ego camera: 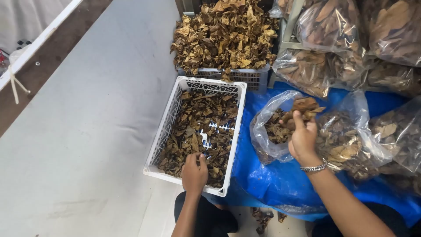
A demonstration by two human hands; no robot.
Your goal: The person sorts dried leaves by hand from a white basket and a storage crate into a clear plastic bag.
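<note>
Head view looks down on two bare hands sorting dried brown leaves. Left hand (194, 172) reaches down into a white plastic crate (166, 127), its fingers curled and pressed into the loose leaves (193, 131) at the near end of the crate; whether it has actually gripped any cannot be told. Those leaves cover most of the crate's bottom, with a few bare gaps showing just beyond the fingertips. Right hand (302, 138), with a metal bracelet (313, 168) at the wrist, is raised and closed around a bunch of dried leaves (305, 107), thumb on top, holding it over the mouth of an open clear plastic bag (266, 131). That bag lies just left of this hand on a blue tarp (263, 180) and holds more leaves. Beyond the left hand, touching the far end of the white crate, stands a grey crate (250, 78) heaped high with lighter leaves. Further clear bags (333, 39) stuffed with leaves are piled beyond and to the right of the right hand. Left of the crates stretches a pale grey floor (87, 131).
</note>
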